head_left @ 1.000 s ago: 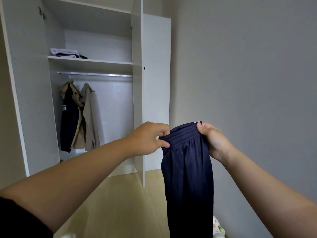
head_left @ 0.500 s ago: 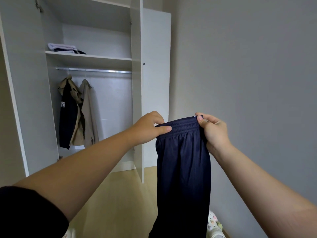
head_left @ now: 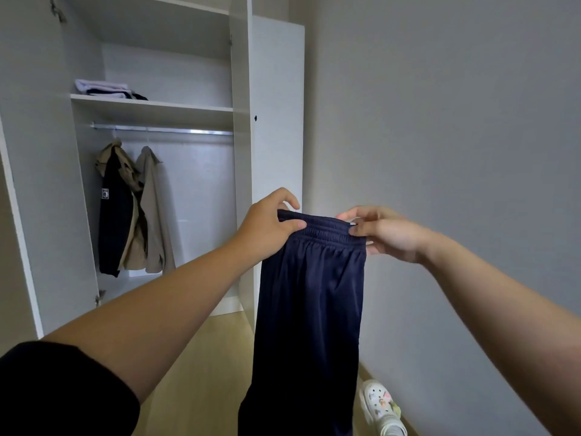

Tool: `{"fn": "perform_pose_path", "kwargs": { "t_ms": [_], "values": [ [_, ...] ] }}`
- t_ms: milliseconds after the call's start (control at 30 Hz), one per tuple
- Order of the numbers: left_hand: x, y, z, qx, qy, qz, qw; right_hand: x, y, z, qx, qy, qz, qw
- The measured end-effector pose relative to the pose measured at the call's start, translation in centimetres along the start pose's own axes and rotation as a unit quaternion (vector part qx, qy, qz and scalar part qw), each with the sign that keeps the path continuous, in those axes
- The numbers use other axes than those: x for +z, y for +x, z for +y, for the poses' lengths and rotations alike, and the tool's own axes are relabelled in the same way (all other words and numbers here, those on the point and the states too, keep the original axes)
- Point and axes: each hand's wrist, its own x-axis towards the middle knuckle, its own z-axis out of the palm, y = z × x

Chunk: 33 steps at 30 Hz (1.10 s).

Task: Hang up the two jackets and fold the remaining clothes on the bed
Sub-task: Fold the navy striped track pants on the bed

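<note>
Two doors swung wide on a white wardrobe [head_left: 270, 99]; inside, hung from the rail [head_left: 163, 130], two jackets [head_left: 132, 212] side by side, so by the look of it the hanging half done. Folded clothes [head_left: 107, 89] stacked on the shelf above. Out front, dark navy trousers [head_left: 311, 303] held up in the air, hanging straight down, well clear of the wardrobe; bed not in view. Against a second ago, waistband pulled wider and flatter, both arms pushed further out, meaning likely a shake-out ahead of folding. Left hand [head_left: 267, 228] pinching one end of the waistband, thumb on top; right hand [head_left: 386, 231] pinching the other end. Bottom right, on the floor, one white clog [head_left: 382, 407].
</note>
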Motion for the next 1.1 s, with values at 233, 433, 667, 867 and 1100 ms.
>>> {"fn": "perform_pose_path", "kwargs": {
  "t_ms": [233, 433, 667, 867, 1100],
  "values": [
    [-0.6, 2.0, 3.8, 0.016, -0.023, -0.089, 0.996, 0.4, 0.3, -6.1, 0.109, -0.211, -0.078, 0.968],
    [-0.8, 1.0, 4.1, -0.087, 0.046, 0.027, 0.995, 2.3, 0.3, -7.3, 0.209, 0.013, 0.021, 0.978],
    [1.3, -3.2, 1.9, -0.370, -0.429, -0.124, 0.815, 3.2, 2.7, -7.4, 0.161, 0.188, 0.205, 0.947],
    [6.9, -2.9, -1.4, -0.350, -0.648, -0.248, 0.629, 2.2, 6.3, -6.2, 0.114, 0.231, 0.314, 0.914],
    [15.5, 3.0, -4.0, -0.396, -0.810, 0.007, 0.432, -4.2, 9.6, -1.3, 0.157, 0.191, 0.402, 0.882]
  ]
}}
